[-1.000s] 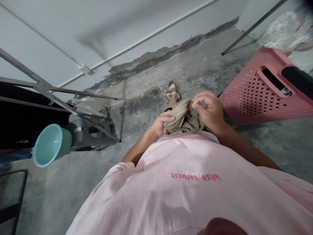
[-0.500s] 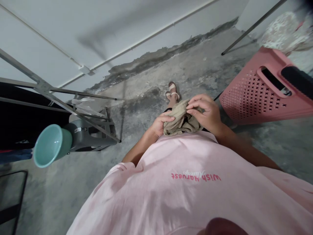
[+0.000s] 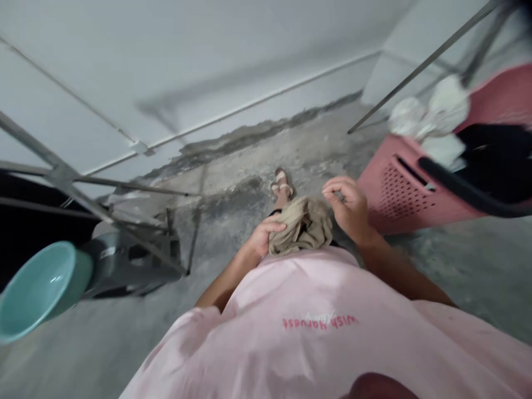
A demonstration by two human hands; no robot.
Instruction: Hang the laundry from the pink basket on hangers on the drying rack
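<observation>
A crumpled olive-beige cloth (image 3: 301, 224) is bunched in front of my pink shirt (image 3: 307, 299). My left hand (image 3: 266, 233) grips its left side, thumb on top. Just right of the cloth, and apart from it, is my right hand (image 3: 347, 205). Its fingers curl toward the thumb in a pinch; whether something small is between the tips is too blurred to tell.
To the right stands a pink basket (image 3: 399, 202) with white and dark items inside. At the left are a metal rack (image 3: 95, 210), a teal basin (image 3: 41, 293) and a dark grey case (image 3: 137, 260). A thin pole (image 3: 419, 69) slants at the upper right.
My right hand has come away from the cloth, leaving it in my left hand. The view has shifted, so more of the pink basket's inside shows.
</observation>
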